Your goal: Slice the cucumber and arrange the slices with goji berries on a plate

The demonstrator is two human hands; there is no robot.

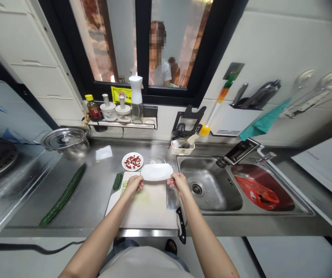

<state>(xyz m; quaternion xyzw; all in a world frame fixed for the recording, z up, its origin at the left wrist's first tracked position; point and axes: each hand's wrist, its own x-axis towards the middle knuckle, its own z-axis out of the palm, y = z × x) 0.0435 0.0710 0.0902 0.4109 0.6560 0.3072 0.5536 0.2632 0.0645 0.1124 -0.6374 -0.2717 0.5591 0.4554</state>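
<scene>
So I'm pinching the plate (157, 172) by both ends right now: left hand (137, 183) closing thumb and fingers on its left end, right hand (178, 181) doing the same on the right. The plate's sitting pretty much dead between them, so neither hand's really nearer. Its long axis is running side to side, hand to hand, and it's facing up over the far edge of the board (148, 216); can't tell how high it's hanging. Both arms are slanting forward and in from the body, elbows wider than the wrists, knuckles mostly up.

Going outward, some slices (124, 185) are lying on the board just left of the left hand, with a cucumber stub (117, 181) beyond them. The knife (181, 226) is lying along the board's right edge, handle pointing back at the body, blade near the right hand. Past the plate, a dish (132, 168) of red bits (132, 161) is sitting far left. The long cucumber (63, 195) is lying well left, and the sink (212, 189) is opening up on the right.
</scene>
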